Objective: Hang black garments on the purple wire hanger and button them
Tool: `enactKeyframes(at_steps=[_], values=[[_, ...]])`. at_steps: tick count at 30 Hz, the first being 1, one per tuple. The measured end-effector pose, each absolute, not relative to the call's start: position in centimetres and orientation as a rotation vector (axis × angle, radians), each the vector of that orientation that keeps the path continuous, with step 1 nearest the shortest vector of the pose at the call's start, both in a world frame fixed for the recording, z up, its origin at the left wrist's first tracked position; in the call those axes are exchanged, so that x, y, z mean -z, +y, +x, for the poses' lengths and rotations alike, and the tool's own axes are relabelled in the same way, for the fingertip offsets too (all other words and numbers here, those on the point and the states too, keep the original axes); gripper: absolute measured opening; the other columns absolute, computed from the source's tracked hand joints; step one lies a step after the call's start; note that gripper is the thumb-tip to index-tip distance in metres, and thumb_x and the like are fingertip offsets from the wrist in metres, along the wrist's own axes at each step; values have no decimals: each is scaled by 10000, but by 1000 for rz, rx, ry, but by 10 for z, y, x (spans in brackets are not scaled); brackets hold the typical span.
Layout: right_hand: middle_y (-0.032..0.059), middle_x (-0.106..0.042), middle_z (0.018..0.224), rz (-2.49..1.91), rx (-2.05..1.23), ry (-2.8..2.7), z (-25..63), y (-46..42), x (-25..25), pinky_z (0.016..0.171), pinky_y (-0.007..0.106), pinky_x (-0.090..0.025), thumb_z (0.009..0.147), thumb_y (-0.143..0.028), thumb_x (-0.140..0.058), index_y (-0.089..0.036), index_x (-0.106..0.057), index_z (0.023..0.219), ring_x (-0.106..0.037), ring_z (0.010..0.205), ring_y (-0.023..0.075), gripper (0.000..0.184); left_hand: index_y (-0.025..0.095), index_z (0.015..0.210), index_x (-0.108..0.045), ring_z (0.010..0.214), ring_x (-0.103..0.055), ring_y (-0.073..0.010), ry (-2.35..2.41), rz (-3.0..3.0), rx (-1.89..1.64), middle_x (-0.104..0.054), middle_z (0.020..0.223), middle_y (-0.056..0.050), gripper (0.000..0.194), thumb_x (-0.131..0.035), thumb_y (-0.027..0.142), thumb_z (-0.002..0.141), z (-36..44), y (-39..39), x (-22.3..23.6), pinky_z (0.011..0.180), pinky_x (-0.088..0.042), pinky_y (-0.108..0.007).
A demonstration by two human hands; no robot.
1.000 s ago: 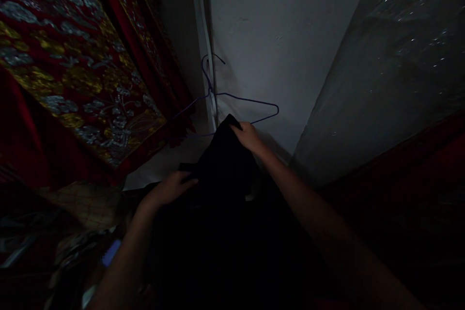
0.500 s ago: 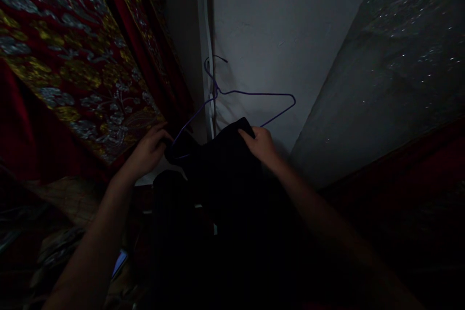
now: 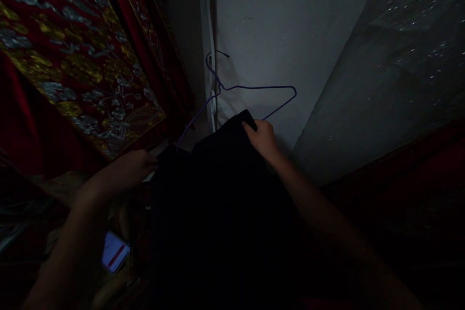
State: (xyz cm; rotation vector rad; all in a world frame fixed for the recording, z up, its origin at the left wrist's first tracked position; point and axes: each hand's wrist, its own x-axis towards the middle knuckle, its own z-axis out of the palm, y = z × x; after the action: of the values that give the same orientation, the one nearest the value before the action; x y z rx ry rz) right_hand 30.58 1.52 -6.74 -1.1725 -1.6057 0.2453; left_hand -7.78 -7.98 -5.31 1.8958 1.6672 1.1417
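Observation:
A black garment spreads between my two hands; the dark hides its exact kind. My left hand is closed on its upper left edge. With thumb and fingers, my right hand pinches its upper right corner. Behind the cloth, a thin purple wire hanger hangs by its hook at a pale vertical strip on the wall. The hanger's left arm runs down to the garment's top edge near my left hand, while its lower right part passes behind my right hand. The bottom of the hanger is hidden by the cloth.
Red cloth with gold and silver embroidery hangs at the left. A glossy clear plastic sheet covers the right side, beside the white wall. Low on the left glows a phone screen.
My left hand has moved left and slightly down, drawing the garment's left edge outward so the cloth is spread wider. The phone screen shows more fully. My right hand keeps its pinch.

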Motion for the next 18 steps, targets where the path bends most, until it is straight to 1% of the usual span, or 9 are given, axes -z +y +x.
enactKeyframes(at_steps=[2,4,7,9,11,13,15,17,18], values=[[-4,-461,521,-1173,-255,-1609,305,14,68,521,289,-251,857,-434,-588,-208,-487,546,-451,516,138,397,270,624,-759,577,-670,-264,1615,2061,-812,-723,629,-41,96,-699,337,656,-69,-83,44,581,-505,-326],[-5,-458,517,-1165,-274,-1610,302,12,71,514,286,-249,859,-439,-580,-210,-475,541,-445,513,136,405,260,791,-812,739,-717,-296,1560,2183,-763,-785,827,-66,212,-642,371,729,-55,-85,33,718,-544,-365],[-13,-434,501,-1137,-374,-1620,292,6,76,491,277,-238,864,-464,-574,-214,-446,525,-419,491,127,440,233,946,-815,925,-707,-312,1563,2223,-1128,-788,987,-74,285,-620,347,771,-31,-77,18,905,-532,-402],[-14,-437,496,-1098,-488,-1642,283,0,78,478,268,-252,866,-495,-570,-217,-438,524,-424,489,129,461,210,997,-801,956,-693,-295,1579,2193,-1354,-780,980,-65,303,-605,289,778,-15,-64,12,958,-516,-397],[-3,-505,526,-1025,-584,-1698,276,-7,78,488,265,-320,880,-500,-553,-211,-494,558,-486,522,150,436,192,1066,-776,964,-687,-268,1553,2181,-1466,-772,989,-54,343,-568,238,797,-2,-48,10,979,-507,-381],[24,-634,645,-926,-601,-1773,276,-14,76,592,293,-451,894,-425,-539,-195,-618,681,-599,636,192,322,187,1087,-760,965,-689,-250,1508,2195,-1525,-767,1018,-51,350,-543,205,813,4,-34,10,977,-505,-356],[63,-732,866,-854,-503,-1775,286,-18,70,799,355,-525,889,-308,-529,-187,-705,895,-678,842,233,215,193,1063,-757,976,-690,-245,1492,2224,-1564,-764,1042,-51,328,-533,184,824,4,-25,11,978,-497,-336],[97,-728,1124,-837,-320,-1674,305,-17,63,960,400,-503,877,-228,-526,-188,-696,1129,-670,1048,250,306,198,1047,-755,978,-688,-247,1514,2255,-1572,-761,1046,-50,312,-523,177,838,-2,-21,10,978,-489,-328],[108,-700,1215,-851,-229,-1608,318,-15,58,982,410,-498,873,-209,-531,-187,-667,1218,-655,1100,251,372,199,1050,-753,973,-686,-248,1535,2274,-1560,-759,1043,-51,310,-517,179,848,-6,-21,8,973,-487,-330]])
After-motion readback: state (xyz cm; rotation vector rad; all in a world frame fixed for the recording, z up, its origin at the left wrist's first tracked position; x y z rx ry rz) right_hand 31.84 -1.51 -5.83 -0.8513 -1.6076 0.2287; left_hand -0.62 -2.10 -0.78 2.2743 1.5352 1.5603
